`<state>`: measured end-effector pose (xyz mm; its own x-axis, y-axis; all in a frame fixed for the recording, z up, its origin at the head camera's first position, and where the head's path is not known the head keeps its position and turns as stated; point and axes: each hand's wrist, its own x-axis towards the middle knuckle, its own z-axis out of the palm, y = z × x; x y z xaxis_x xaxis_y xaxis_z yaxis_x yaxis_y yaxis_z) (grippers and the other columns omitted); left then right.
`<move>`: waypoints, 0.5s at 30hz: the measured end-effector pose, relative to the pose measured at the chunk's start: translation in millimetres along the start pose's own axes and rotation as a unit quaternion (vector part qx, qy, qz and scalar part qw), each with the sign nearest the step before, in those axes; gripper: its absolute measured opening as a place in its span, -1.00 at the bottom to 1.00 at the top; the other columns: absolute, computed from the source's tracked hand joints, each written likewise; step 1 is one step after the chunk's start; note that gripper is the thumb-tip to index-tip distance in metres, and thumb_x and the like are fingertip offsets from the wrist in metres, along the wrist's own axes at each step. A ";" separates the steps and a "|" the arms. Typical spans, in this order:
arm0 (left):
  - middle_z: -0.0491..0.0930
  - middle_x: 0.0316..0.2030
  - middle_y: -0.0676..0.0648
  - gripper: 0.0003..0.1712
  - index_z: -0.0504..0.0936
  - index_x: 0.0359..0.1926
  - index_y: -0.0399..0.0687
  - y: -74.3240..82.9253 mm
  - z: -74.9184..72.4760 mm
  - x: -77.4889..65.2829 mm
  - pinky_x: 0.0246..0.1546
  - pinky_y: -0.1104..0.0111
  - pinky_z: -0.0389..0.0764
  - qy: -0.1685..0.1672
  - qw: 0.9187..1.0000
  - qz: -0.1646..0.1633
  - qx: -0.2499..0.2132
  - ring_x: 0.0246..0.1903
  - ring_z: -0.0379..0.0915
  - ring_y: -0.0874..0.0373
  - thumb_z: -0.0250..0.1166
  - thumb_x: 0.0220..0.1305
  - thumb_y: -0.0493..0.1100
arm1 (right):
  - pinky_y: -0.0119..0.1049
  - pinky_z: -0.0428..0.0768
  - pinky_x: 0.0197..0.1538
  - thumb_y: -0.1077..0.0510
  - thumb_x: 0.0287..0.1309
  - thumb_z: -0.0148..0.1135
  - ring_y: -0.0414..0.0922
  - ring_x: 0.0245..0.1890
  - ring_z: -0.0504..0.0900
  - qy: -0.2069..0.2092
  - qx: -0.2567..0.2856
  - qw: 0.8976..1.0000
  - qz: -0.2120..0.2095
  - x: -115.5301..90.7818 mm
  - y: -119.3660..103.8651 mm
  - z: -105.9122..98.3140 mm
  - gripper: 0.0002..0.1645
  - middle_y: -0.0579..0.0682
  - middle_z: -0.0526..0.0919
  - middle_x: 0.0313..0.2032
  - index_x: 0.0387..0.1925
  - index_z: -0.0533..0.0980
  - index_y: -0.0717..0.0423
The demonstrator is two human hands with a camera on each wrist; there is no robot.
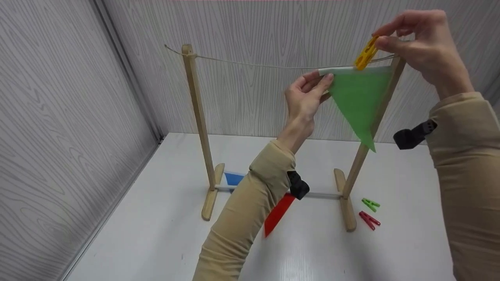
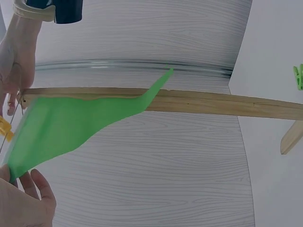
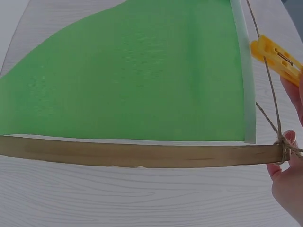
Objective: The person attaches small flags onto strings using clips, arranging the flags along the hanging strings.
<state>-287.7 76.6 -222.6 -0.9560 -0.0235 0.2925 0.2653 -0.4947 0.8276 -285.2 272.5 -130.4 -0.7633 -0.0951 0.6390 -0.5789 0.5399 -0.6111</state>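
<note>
My left hand (image 1: 306,93) pinches the upper left corner of a green triangular pennant (image 1: 361,97) between thumb and fingers. The pennant has a white top band and hangs point down, just under the string (image 1: 258,64). Between thumb and fingertips my right hand (image 1: 425,47) holds a yellow clothespin (image 1: 366,54) by its handle end. In the right wrist view the tip of the yellow clothespin (image 3: 260,47) crosses the string, close beside the white band (image 3: 247,85). Some fingers of the right hand (image 3: 289,189) are around the top of the right post (image 3: 227,155), near the knot.
Two wooden posts, the left one (image 1: 199,117) and the right one (image 1: 359,160), stand on feet joined by a white rod (image 1: 320,194). Blue (image 1: 233,178) and red (image 1: 278,214) pennants lie by the rod, partly behind the left sleeve. Green (image 1: 370,204) and red (image 1: 369,220) clothespins lie at right.
</note>
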 end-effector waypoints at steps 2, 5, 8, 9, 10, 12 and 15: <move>0.69 -0.05 -0.32 -0.66 0.58 0.06 -0.38 0.2 0.1 -0.2 -0.17 0.37 0.75 -0.002 1.000 0.000 0.000 -0.30 0.62 0.25 0.36 0.28 -0.34 | -0.51 0.43 -0.18 0.33 0.24 0.32 -0.27 -0.17 0.39 -0.005 -0.013 1.000 0.005 -0.2 -1.2 0.6 -0.84 -0.42 0.66 -0.31 -0.31 0.72 0.02; 0.69 -0.05 -0.32 -0.66 0.58 0.05 -0.39 0.8 0.4 -0.6 -0.17 0.37 0.74 -0.006 1.000 0.002 0.003 -0.30 0.62 0.25 0.35 0.29 -0.34 | -0.44 0.36 -0.11 0.29 0.24 0.34 -0.29 -0.16 0.37 -0.013 -0.029 0.999 0.006 -0.7 -2.7 1.2 -0.91 -0.43 0.63 -0.31 -0.28 0.72 0.08; 0.69 -0.04 -0.34 -0.67 0.58 0.04 -0.40 1.7 1.1 -1.1 -0.19 0.38 0.74 -0.008 1.000 0.005 0.004 -0.31 0.62 0.26 0.35 0.29 -0.34 | -0.40 0.27 0.00 0.25 0.25 0.34 -0.33 -0.12 0.33 -0.015 -0.043 0.999 0.006 -0.8 -3.7 1.3 -0.93 -0.44 0.59 -0.31 -0.28 0.72 0.09; 0.69 -0.03 -0.35 -0.68 0.58 0.04 -0.40 2.0 1.4 -1.2 -0.19 0.38 0.74 -0.009 1.000 0.006 0.004 -0.31 0.62 0.26 0.35 0.29 -0.34 | -0.39 0.23 0.02 0.26 0.25 0.35 -0.34 -0.12 0.31 -0.014 -0.046 0.999 0.006 -0.9 -3.9 1.2 -0.92 -0.45 0.58 -0.31 -0.30 0.72 0.05; 0.68 -0.02 -0.36 -0.68 0.58 0.04 -0.40 2.3 1.7 -1.2 -0.20 0.38 0.74 -0.010 1.000 0.007 0.005 -0.31 0.62 0.26 0.34 0.29 -0.34 | -0.39 0.20 0.04 0.26 0.24 0.35 -0.35 -0.12 0.30 -0.013 -0.049 0.999 0.005 -0.9 -4.0 1.3 -0.91 -0.45 0.57 -0.32 -0.31 0.73 0.03; 0.68 -0.01 -0.37 -0.68 0.58 0.04 -0.40 2.9 2.2 -1.2 -0.21 0.39 0.74 -0.011 1.000 0.009 0.008 -0.32 0.62 0.27 0.34 0.30 -0.34 | -0.38 0.14 0.05 0.28 0.23 0.35 -0.35 -0.13 0.27 -0.012 -0.054 0.998 0.002 -1.0 -4.6 1.6 -0.86 -0.46 0.55 -0.35 -0.34 0.74 -0.01; 0.67 0.00 -0.38 -0.67 0.57 0.05 -0.41 3.8 2.9 -0.9 -0.22 0.38 0.74 -0.011 1.000 0.014 0.011 -0.33 0.61 0.28 0.34 0.30 -0.35 | -0.37 0.12 0.06 0.27 0.22 0.36 -0.36 -0.14 0.25 -0.014 -0.062 0.998 0.004 -1.1 -6.0 2.2 -0.92 -0.46 0.53 -0.36 -0.31 0.74 0.07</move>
<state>-285.5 77.2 -218.3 -0.9450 -0.0175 0.3266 0.2954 -0.4744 0.8293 -281.6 267.5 -128.5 -0.7762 -0.1128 0.6203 -0.5341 0.6405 -0.5519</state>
